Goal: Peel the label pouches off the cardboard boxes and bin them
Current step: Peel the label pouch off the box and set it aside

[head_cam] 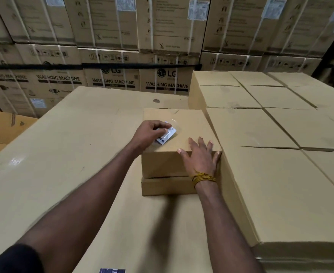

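Note:
A small cardboard box sits in the middle of the head view, stacked on a flatter box. On its top lies a clear label pouch with a white barcode slip inside. My left hand pinches the pouch's left edge with curled fingers, and the pouch looks partly lifted. My right hand presses flat on the box's near right corner, fingers spread. No bin is in view.
Both boxes rest on a large flat cardboard surface. A block of several taller boxes stands tight against the right side. Stacked washing machine cartons form a wall behind. A printed slip lies at the bottom edge.

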A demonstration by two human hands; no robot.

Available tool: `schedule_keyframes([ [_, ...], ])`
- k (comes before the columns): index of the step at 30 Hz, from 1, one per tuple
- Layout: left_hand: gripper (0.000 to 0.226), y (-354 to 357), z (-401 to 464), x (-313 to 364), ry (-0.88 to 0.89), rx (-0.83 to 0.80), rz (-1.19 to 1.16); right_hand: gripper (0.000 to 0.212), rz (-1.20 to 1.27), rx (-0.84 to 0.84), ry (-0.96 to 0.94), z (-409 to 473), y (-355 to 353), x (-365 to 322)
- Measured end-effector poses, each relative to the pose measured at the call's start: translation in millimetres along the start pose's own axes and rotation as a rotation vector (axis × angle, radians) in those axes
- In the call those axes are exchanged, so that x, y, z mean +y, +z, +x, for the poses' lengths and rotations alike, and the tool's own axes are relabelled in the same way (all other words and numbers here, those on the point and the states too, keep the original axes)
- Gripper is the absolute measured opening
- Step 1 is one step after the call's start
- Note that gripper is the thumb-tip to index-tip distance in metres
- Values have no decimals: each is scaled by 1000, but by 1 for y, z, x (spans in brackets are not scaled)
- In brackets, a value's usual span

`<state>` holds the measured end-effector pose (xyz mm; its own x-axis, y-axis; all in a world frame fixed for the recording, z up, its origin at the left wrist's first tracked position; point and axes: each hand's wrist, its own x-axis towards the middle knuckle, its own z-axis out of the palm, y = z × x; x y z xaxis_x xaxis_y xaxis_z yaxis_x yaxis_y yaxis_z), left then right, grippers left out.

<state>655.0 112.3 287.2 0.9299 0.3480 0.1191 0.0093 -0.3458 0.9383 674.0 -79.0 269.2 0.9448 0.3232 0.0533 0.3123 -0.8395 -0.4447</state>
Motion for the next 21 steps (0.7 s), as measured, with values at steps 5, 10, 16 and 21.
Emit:
schedule_keyframes([
  [5, 23, 5, -5, 8, -49, 23, 13, 56, 166, 83, -23, 2, 5, 5],
  [10, 23, 28, -65, 26, -32, 109, -93, 37, 607, 206, -150, -39, 6, 3],
  [16, 22, 57, -176, 24, -127, 120, -226, 29, 1019, -4, -30, -118, 20, 27],
  [21, 17, 85, -266, 2, -257, 48, -263, 13, 982, -25, 107, -202, 47, 60],
])
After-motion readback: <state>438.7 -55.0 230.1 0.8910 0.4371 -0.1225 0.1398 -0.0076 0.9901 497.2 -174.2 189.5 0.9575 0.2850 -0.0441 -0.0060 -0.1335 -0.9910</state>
